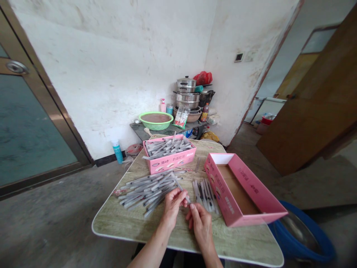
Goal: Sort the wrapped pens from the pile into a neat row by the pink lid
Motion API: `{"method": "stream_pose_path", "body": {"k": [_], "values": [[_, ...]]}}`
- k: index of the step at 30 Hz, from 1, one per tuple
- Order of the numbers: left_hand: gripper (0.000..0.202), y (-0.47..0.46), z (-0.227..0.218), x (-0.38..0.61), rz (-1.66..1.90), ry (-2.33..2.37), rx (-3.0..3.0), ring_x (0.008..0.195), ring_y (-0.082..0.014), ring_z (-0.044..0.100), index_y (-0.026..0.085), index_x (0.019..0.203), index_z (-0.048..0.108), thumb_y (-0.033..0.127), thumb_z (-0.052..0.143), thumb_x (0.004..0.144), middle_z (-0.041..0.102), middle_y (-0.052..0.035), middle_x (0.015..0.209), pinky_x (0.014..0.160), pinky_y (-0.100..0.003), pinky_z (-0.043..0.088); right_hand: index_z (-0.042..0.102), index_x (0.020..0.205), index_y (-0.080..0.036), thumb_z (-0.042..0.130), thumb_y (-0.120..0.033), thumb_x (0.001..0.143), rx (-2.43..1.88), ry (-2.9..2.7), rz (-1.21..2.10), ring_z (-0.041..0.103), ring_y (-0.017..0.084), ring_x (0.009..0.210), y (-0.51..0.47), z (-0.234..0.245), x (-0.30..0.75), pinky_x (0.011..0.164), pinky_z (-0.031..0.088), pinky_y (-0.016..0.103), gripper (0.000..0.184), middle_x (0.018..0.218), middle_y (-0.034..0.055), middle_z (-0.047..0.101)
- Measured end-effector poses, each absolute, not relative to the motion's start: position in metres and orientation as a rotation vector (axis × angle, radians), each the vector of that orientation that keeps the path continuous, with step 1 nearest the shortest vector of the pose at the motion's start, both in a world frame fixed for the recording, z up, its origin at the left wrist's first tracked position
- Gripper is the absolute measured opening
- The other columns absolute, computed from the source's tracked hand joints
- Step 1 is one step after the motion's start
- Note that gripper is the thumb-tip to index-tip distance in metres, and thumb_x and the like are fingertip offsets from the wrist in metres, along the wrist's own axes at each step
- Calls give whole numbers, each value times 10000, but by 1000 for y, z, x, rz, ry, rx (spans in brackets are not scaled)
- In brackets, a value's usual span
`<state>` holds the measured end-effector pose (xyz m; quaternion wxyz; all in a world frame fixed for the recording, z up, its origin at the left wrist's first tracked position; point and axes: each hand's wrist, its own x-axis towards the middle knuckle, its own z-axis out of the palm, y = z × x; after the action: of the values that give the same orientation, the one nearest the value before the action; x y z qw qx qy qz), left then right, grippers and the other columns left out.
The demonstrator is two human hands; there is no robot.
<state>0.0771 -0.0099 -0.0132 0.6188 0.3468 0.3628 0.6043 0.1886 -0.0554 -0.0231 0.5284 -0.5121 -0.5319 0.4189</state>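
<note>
A slim pale grey pen (177,181) slants between my two hands. My left hand (173,205) is closed around its middle with thumb and fingers. At its near end, my right hand (199,220) pinches the tip; the exact contact is partly hidden by the fingers. Beside my left hand lies a loose heap of similar pens (147,189), several with dark parts. To the right of my hands a smaller row of pens (205,195) lies roughly side by side. Behind the heap, a pink box (170,162) is filled with more pens.
A second pink box (220,201), with its brown bottom showing, stands at the right of the table (125,226). Past the far edge, a low stand holds a green basin (156,125) and stacked pots (187,97). A blue tub (320,238) is on the right.
</note>
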Motion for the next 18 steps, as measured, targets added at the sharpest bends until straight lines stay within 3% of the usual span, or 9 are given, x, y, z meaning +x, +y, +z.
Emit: {"method": "stream_pose_path", "body": {"k": [5,13,18], "values": [[284,-10,-14,77,1395,835,800,513,-73,503,103,796,640,375,702,743,629,-22,665,516,-196,421,576,779,-160,606,-434,832,-1187,-1161,1005,405,55,411,-55,-24,189,393,303,169,281,592,-42,538],[301,-9,-16,75,1414,823,769,533,-81,521,99,815,644,384,702,741,647,-46,707,509,-195,428,575,776,-165,580,-422,850,-1203,-1186,990,463,72,457,-55,-26,191,435,346,172,267,581,-40,539],[292,-10,-18,75,1412,810,776,544,-83,531,96,832,640,372,693,754,647,-49,719,514,-197,434,590,853,-163,577,-441,839,-1208,-1172,1027,420,63,400,-55,-31,193,372,293,161,279,541,-43,549]]}}
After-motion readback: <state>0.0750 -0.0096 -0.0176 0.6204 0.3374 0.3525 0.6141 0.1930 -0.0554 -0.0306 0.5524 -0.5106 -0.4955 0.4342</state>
